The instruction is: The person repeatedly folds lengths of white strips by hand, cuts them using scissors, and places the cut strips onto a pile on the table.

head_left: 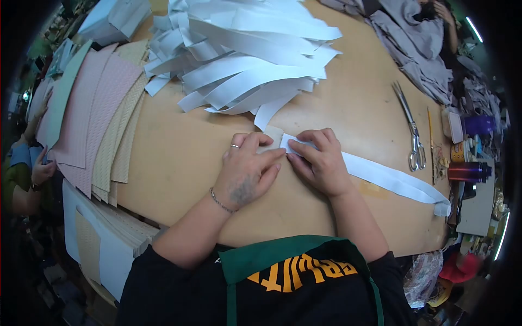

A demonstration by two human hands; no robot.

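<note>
White flat strip (pixel 381 174) at centre and right

Your right hand (pixel 322 158) pinches the strip's end at the centre of the frame; its long tail runs toward the right edge. Your left hand (pixel 248 165) presses beside it on a small pale piece (pixel 276 132); whether it grips, I cannot tell. Heaped loose white strips (pixel 244 57) fill the upper middle of the tan tabletop (pixel 176 163), with silver metal scissors (pixel 413 130) at the right.

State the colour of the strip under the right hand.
The strip is white, as the head view shows.
</note>
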